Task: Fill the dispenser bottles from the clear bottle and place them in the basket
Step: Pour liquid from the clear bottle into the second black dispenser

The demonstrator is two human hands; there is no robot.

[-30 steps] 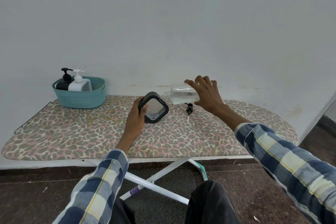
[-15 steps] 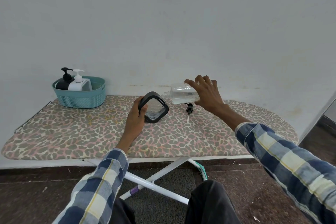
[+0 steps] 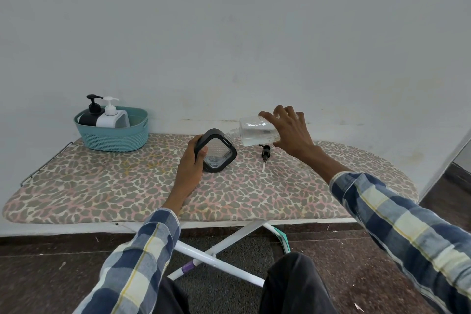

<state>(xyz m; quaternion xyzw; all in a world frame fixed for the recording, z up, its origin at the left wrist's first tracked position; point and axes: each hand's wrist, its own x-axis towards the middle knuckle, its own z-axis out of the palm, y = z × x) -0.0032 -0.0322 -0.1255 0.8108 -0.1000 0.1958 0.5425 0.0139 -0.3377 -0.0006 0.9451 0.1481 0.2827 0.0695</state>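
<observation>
My left hand (image 3: 190, 163) grips a black-framed dispenser bottle with clear sides (image 3: 216, 151), tilted on the ironing board. My right hand (image 3: 290, 132) holds the clear bottle (image 3: 256, 130) on its side, its open neck pointing left at the top corner of the dispenser bottle. A black pump head (image 3: 265, 152) with its thin tube lies on the board just below the clear bottle. At the far left stands a teal basket (image 3: 112, 136) holding a black dispenser bottle (image 3: 89, 115) and a white dispenser bottle (image 3: 111, 116).
The ironing board (image 3: 102, 186) has a leopard-print cover and stands against a white wall. Its white legs (image 3: 219, 247) cross below the front edge. My knees show at the bottom over a dark floor.
</observation>
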